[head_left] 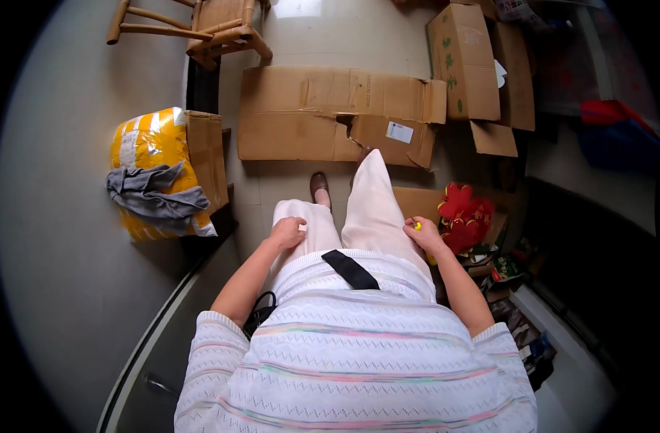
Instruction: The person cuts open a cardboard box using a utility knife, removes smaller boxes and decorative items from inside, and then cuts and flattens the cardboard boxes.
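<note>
My left hand (288, 232) rests by the left thigh of my pale trousers (373, 195), its fingers curled in and nothing visible in them. On the other side, my right hand (425, 235) is closed around a small yellow object (417, 226) with a thin dark end; its exact kind is too small to make out. In front of my feet lies a flattened cardboard box (294, 115) with a torn hole and a white label (399, 132). My brown shoe (319, 186) stands just short of its near edge, and the other foot reaches that edge.
Left, a yellow plastic-wrapped parcel (146, 144) carries a grey cloth (157, 195). A bamboo chair (222, 32) stands at the back. Open cardboard boxes (463, 65) sit at the right, with red flower-shaped decorations (463, 216) near my right hand and a blue bag (619, 148) farther right.
</note>
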Available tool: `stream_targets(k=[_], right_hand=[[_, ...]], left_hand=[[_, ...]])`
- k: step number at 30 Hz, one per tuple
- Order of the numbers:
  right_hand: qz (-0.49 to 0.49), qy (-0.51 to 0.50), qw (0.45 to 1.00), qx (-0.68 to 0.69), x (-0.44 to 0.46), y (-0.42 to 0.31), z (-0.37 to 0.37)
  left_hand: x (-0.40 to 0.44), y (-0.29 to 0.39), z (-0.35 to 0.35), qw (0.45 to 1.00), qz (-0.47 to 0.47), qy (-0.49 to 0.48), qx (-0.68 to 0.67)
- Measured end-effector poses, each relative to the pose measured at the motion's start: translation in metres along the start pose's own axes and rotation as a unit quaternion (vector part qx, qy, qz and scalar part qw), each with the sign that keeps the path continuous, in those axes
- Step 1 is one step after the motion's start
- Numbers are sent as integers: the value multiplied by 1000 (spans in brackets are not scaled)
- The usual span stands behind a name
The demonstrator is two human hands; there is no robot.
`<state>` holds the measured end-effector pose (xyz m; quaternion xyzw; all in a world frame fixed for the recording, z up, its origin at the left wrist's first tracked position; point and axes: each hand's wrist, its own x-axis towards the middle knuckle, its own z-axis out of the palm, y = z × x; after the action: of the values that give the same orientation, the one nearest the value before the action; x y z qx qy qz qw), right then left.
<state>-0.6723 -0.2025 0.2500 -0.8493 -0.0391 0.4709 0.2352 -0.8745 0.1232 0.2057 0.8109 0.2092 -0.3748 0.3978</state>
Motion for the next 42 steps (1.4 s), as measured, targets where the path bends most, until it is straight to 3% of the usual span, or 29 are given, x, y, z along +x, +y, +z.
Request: stream_targets(k=[7,11,14,20,23,26,30,36,37,42], right_hand=[[-40,-17,990,-134,32,-2,-17],[0,-27,990,-138,54,-7,-37],[-43,-15,993,-106,68,7,-54],[2,-34,995,-94,96,21,-100],[44,-50,997,-46,100,18,-126],[40,-44,997,-53,109,13,-145],[77,-64,994,-53,116,-10,-153],[35,-24,997,-65,115,-68,-146],[41,-29,997,-50,113,-69,-144],[61,-34,998,-11,125,-84,-132]], left_hand=[[12,-2,-14,998,-52,42,-16],[22,10,-39,994,-101,38,-34],[48,8,-37,996,-80,48,-7],[89,59,-52,995,-84,30,-34],[106,78,-54,994,-60,65,-57],[116,88,-67,975,-54,178,-124],[118,88,-88,959,-80,175,-208],[127,67,-101,979,-95,100,-150],[129,59,-101,983,-65,107,-137],[122,39,-125,977,-101,96,-159]])
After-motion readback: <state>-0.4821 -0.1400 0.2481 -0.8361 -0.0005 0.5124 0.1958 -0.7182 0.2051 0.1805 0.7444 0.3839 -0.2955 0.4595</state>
